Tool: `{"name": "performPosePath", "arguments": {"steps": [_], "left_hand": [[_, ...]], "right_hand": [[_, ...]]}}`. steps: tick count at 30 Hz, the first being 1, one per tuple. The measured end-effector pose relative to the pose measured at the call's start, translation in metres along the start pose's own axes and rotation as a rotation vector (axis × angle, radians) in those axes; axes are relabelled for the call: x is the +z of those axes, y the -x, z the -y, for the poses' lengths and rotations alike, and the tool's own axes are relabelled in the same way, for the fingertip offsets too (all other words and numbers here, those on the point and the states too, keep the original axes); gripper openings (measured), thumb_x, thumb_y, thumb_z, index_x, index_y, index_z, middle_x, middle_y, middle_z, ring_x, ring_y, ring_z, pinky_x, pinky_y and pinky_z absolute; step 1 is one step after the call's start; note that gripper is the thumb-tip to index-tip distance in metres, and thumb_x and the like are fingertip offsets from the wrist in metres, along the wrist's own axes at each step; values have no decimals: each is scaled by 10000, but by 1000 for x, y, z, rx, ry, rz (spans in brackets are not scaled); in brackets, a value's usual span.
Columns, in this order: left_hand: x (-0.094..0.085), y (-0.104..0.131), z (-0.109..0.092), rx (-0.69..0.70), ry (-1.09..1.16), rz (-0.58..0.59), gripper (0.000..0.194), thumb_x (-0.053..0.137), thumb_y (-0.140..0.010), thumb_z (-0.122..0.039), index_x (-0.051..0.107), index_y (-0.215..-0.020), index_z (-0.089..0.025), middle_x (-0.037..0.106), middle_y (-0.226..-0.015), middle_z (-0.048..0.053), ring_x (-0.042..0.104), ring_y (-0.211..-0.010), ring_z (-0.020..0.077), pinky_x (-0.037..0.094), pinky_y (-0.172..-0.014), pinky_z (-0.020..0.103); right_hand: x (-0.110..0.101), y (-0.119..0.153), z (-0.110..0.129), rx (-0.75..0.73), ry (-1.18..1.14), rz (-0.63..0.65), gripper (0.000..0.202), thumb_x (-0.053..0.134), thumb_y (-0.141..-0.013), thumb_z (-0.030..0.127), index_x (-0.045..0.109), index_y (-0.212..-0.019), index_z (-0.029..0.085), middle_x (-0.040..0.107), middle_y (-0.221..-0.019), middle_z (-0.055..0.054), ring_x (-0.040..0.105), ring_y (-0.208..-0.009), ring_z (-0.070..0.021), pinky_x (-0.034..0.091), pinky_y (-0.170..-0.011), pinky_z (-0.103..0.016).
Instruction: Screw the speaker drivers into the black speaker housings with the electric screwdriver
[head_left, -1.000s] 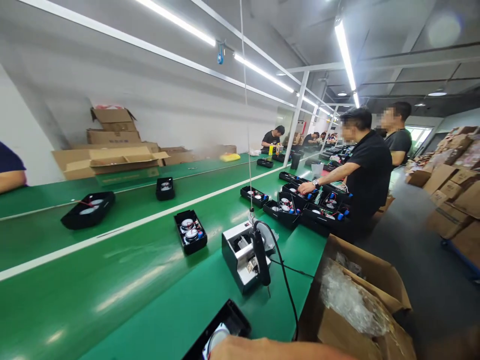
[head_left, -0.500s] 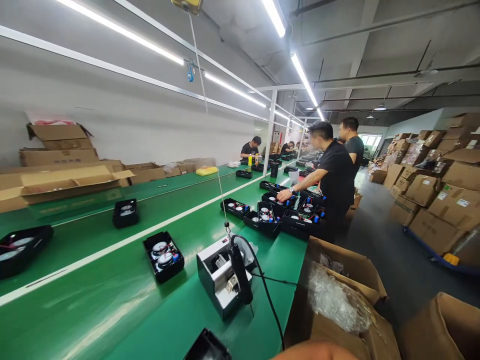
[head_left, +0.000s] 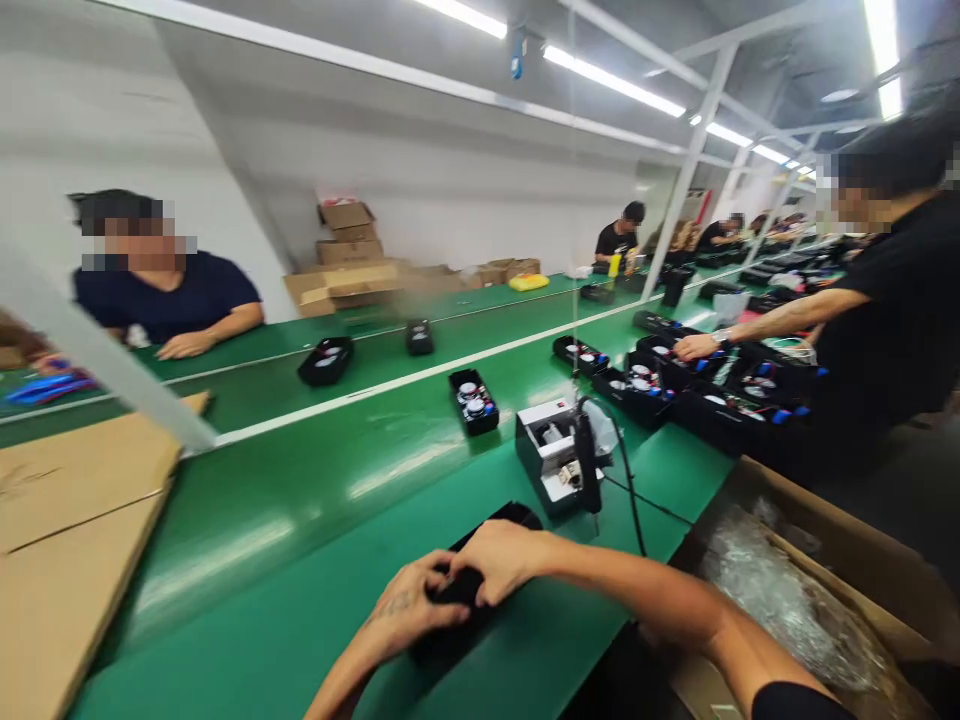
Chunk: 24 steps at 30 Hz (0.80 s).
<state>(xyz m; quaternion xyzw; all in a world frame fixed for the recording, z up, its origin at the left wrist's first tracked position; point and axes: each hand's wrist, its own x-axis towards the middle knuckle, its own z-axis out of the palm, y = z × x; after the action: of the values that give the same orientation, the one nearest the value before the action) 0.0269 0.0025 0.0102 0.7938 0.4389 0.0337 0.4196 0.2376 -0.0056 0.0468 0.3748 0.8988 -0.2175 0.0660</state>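
On the green bench right before me lies a black speaker housing point(head_left: 451, 640), partly covered by my hands. My left hand point(head_left: 412, 600) curls over its near left side, thumb and fingers closed on a dark part at its middle. From the right, my right hand point(head_left: 501, 562) reaches across with bent fingers gripping the same dark part. Exactly what the fingertips press on is hidden and blurred. Beyond my hands stands a black-and-white screw feeder point(head_left: 541, 440), with a black electric screwdriver point(head_left: 588, 465) hanging by its front right side.
An open housing with round white speakers point(head_left: 474, 402) sits further up the bench. More open housings point(head_left: 641, 385) crowd near a co-worker's arm point(head_left: 787, 318). Cardboard point(head_left: 90, 490) lies left; a carton of clear plastic point(head_left: 787, 590) stands right. Another person point(head_left: 172, 290) sits opposite.
The view has swung left and down. Both my hands now show, on the black housing; earlier only a blurred bit of skin showed at the bottom edge.
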Motion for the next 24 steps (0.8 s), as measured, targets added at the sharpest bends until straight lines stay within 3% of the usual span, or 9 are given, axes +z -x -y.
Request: {"name": "performPosePath", "arguments": {"steps": [4, 9, 12, 18, 24], "left_hand": [[-2, 2, -4, -52, 56, -2, 357, 777, -626, -482, 571, -548, -201, 766, -1243, 23, 673, -963, 211, 502, -817, 293], [4, 4, 3, -50, 86, -9, 411, 815, -616, -479, 523, -557, -195, 749, -1244, 22, 653, -949, 202, 489, -824, 303], [5, 3, 4, -44, 93, -8, 415, 831, -621, -481, 535, -573, -193, 744, -1241, 20, 652, -961, 206, 495, -843, 313], [6, 2, 4, -36, 106, -9, 443, 816, -616, -450, 465, -525, -194, 734, -1198, 17, 635, -897, 187, 454, -779, 321], [5, 2, 6, -39, 111, 13, 431, 818, -619, -469, 497, -530, -196, 734, -1188, 13, 620, -907, 187, 455, -780, 307]], "right_hand": [[1, 0, -1, 35, -100, -21, 564, 850, -816, 345, 760, -1369, 278, 867, -1156, -54, 803, -1127, -317, 537, -827, -312], [7, -3, 1, 74, -130, -3, 614, 903, -793, 428, 773, -1375, 286, 872, -1127, -51, 791, -1151, -336, 536, -891, -341], [7, -4, 4, 85, -121, -5, 606, 890, -809, 443, 774, -1387, 302, 874, -1102, -47, 800, -1110, -332, 527, -845, -335], [6, -6, 9, 18, -101, -11, 546, 859, -804, 312, 804, -1345, 265, 864, -963, -31, 801, -910, -270, 467, -692, -295], [6, -15, 6, 73, -171, 19, 486, 890, -774, 354, 845, -1240, 223, 838, -877, -19, 774, -874, -251, 423, -593, -273]]}}
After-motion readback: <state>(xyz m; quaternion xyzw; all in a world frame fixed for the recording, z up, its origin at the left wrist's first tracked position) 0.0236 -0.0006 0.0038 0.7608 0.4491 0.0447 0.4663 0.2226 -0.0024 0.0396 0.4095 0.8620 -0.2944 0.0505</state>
